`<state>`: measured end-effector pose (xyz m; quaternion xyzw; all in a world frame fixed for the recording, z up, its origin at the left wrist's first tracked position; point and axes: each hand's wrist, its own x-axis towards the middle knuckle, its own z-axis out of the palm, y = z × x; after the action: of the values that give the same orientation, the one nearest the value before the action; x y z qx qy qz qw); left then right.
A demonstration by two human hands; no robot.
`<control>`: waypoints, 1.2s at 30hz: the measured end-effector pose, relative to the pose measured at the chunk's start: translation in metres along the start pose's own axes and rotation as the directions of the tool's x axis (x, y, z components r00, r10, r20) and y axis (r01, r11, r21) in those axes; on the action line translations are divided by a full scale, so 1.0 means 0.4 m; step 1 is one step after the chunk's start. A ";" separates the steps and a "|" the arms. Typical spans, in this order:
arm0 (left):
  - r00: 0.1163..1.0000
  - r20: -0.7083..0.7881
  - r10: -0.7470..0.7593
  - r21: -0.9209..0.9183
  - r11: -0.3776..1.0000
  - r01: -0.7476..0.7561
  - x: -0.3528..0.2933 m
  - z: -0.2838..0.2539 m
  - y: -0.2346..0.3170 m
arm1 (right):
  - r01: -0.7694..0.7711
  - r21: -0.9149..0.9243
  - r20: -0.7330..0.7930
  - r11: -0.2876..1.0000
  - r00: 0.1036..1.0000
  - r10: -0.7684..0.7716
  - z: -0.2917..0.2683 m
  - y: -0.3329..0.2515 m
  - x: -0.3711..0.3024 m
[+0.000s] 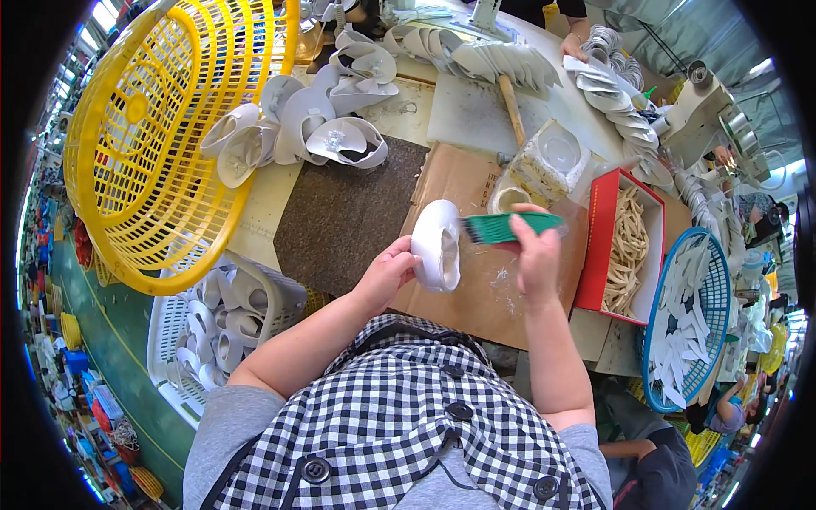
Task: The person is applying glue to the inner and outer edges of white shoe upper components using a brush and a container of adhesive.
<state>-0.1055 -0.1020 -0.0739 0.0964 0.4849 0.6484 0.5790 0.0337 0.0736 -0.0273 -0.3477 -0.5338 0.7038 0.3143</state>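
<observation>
My left hand [391, 270] pinches the edge of a white shoe upper [440, 234], held upright over a brown cardboard sheet [463, 293]. In my right hand [538, 255] is a green-handled brush [501, 228]. Its dark bristles point left and come close to the upper's right side; whether they touch it I cannot tell. Behind the brush stands a container caked with yellowish glue [552, 157], partly hidden by my right hand and the brush. White scraps of thread or fluff lie on the cardboard below the brush.
More white uppers [308, 119] lie beyond a dark mat [348, 204]. A big yellow basket [110, 170] leans at left above a white crate [285, 297] of uppers. At right are a red box [599, 229] of beige strips and a blue basket [722, 289]. Another person's hand [575, 42] touches stacked pieces.
</observation>
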 end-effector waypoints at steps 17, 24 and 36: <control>0.968 0.211 -0.134 -0.285 0.939 0.192 0.016 0.022 0.082 | 0.972 -0.184 0.903 0.148 0.226 -0.364 0.006 -0.046 -0.132; 0.957 0.183 -0.227 -0.384 0.879 0.282 0.014 -0.040 0.049 | 0.415 -0.509 -0.066 0.754 0.855 -0.515 -0.099 0.114 -0.074; 0.972 0.129 -0.197 -0.284 0.932 0.227 0.003 -0.090 0.001 | 0.311 -0.821 0.003 0.480 0.841 -0.541 -0.085 0.065 0.098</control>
<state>-0.1309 -0.1195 -0.0924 -0.0125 0.3606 0.6419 0.6766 0.0378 0.1175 -0.0648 -0.3927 -0.8131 0.2375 0.3581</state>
